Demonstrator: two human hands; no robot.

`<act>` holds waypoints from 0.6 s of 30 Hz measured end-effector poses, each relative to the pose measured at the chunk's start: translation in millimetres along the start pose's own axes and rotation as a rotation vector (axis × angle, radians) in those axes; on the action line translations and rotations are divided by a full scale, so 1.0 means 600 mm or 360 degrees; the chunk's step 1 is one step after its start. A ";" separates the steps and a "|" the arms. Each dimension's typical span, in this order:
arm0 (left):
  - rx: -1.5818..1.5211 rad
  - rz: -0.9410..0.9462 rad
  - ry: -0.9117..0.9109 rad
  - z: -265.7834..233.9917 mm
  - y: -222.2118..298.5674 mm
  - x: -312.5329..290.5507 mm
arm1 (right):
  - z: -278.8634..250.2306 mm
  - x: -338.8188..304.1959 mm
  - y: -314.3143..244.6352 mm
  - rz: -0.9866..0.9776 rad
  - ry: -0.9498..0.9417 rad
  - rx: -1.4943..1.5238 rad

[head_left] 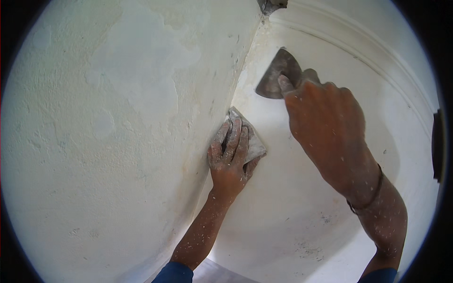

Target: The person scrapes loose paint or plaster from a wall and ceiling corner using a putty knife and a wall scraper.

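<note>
My right hand [325,122] is closed round the handle of a putty knife [278,78], with the thumb resting on its dark metal blade. The wide blade edge lies at the wall surface, just right of the corner; the handle is hidden in the fist. Lower and to the left, my left hand [231,153] grips a flat, square grey plate [254,141] smeared with whitish material. Its fingers lie over the plate, close to where the two walls meet. White specks cover both hands and forearms.
A rough off-white wall [141,141] with smoother pale patches fills the left. The right wall [292,198] is whiter, with dark marks low down. Curved moulding [358,45] runs along the upper right. A dark broken spot [272,5] sits atop the corner; a dark object [437,146] stands at the right rim.
</note>
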State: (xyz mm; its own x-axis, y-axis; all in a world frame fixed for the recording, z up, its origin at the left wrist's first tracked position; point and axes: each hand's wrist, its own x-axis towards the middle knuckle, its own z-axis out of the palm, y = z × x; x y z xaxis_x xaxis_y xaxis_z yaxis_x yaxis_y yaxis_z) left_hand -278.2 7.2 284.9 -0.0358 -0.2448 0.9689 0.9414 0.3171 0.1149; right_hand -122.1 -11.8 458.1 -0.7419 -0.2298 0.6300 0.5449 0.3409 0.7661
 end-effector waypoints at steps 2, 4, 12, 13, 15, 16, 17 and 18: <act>-0.0015 -0.0012 -0.0025 0.005 0.003 -0.003 | -0.001 0.005 0.002 0.0061 0.0029 0.0034; -0.0050 -0.0011 -0.0027 0.001 0.004 0.006 | 0.001 0.022 0.005 0.0008 -0.0127 -0.0019; -0.0060 -0.0001 0.0024 0.009 0.010 0.001 | 0.056 0.020 0.002 -0.0053 0.0451 0.0052; -0.0039 0.0008 0.0014 0.008 0.003 0.001 | 0.052 0.026 -0.002 -0.0103 0.0608 0.0013; -0.0008 0.0016 0.0006 0.006 -0.006 0.000 | 0.037 0.011 -0.002 -0.0039 0.0509 -0.0051; -0.0017 0.0025 -0.0003 0.007 0.001 -0.005 | 0.026 0.001 0.002 0.0020 0.0390 -0.0120; -0.0026 0.0033 -0.0013 0.008 0.005 -0.009 | 0.011 0.002 0.000 0.0028 0.0004 -0.0130; -0.0022 0.0023 -0.0018 0.008 0.001 -0.009 | 0.017 0.001 0.001 0.0018 0.0001 -0.0126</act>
State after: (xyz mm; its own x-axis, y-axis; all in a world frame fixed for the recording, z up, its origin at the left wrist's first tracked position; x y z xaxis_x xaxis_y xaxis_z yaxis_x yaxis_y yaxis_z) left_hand -278.8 13.0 280.8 -0.0261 -0.2299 0.9729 0.9464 0.3078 0.0982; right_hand -126.0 -2.5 457.9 -0.7355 -0.2268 0.6385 0.5823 0.2702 0.7668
